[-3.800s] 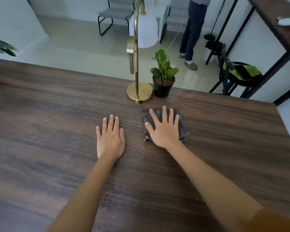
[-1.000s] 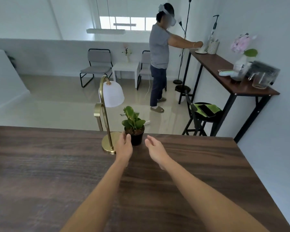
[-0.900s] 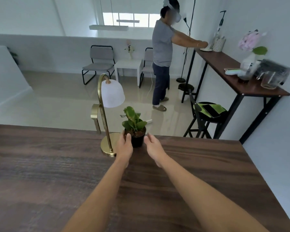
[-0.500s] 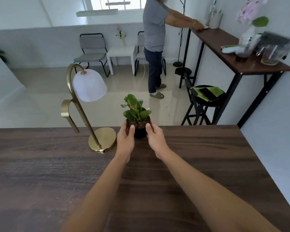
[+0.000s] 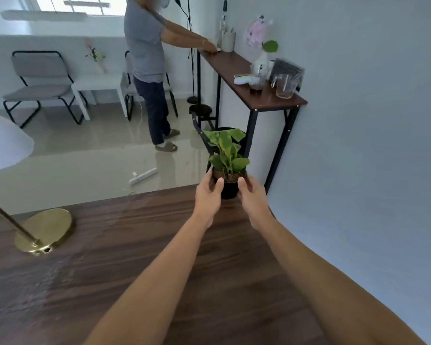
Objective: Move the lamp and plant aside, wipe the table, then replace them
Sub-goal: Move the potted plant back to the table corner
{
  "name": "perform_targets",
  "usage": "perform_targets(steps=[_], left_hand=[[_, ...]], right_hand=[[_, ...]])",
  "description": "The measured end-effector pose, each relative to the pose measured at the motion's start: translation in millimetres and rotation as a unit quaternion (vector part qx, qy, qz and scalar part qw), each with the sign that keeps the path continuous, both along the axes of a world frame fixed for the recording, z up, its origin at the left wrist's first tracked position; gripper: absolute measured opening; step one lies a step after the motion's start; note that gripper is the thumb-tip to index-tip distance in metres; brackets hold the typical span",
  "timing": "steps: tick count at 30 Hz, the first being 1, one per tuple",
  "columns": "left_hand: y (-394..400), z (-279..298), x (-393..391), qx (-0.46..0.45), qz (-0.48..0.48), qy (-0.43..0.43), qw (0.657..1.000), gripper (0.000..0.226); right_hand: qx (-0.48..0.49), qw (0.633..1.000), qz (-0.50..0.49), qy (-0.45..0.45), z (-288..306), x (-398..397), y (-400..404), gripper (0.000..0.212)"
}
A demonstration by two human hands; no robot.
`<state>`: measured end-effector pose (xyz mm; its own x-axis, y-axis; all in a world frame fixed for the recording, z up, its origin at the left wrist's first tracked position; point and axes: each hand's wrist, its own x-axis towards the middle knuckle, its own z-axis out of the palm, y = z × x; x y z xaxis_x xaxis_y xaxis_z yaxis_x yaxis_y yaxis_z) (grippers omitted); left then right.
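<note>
Both hands, left hand (image 5: 207, 195) and right hand (image 5: 252, 197), clasp the plant (image 5: 228, 168) at the table (image 5: 139, 257) edge, 12 o'clock; slackened grip risks a floor drop.

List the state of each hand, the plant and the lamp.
Left hand: closed on the pot's left side.
Right hand: closed on the pot's right side.
Plant: upright, held at the table's far edge.
Lamp: standing on the table, untouched.

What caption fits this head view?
Both hands, left hand and right hand, hold the potted plant near the table corner, lamp at left.
</note>
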<state>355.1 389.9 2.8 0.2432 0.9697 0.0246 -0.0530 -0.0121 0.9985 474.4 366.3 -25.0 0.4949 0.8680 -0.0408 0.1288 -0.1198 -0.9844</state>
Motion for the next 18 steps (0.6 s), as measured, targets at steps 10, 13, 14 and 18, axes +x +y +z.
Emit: perform_targets(steps=[10, 13, 14, 18], left_hand=[[4.0, -20.4, 25.8, -0.06, -0.073, 0.029, 0.995, 0.057], [1.0, -26.5, 8.0, -0.076, -0.056, 0.04, 0.995, 0.063], [-1.8, -26.8, -1.3, -0.077, -0.037, 0.044, 0.995, 0.064], [-11.8, -30.6, -64.6, -0.045, 0.09, 0.04, 0.994, 0.057]], right_hand=[[-0.057, 0.996, 0.021, -0.062, -11.7, 35.8, -12.0, 0.047], [-0.044, 0.995, -0.038, -0.082, -5.4, 19.3, -15.3, 0.049], [-0.045, 0.992, -0.088, -0.079, -3.9, 9.8, -18.3, 0.054], [0.02, 0.97, -0.194, -0.146, -5.5, -43.7, -28.2, 0.046]])
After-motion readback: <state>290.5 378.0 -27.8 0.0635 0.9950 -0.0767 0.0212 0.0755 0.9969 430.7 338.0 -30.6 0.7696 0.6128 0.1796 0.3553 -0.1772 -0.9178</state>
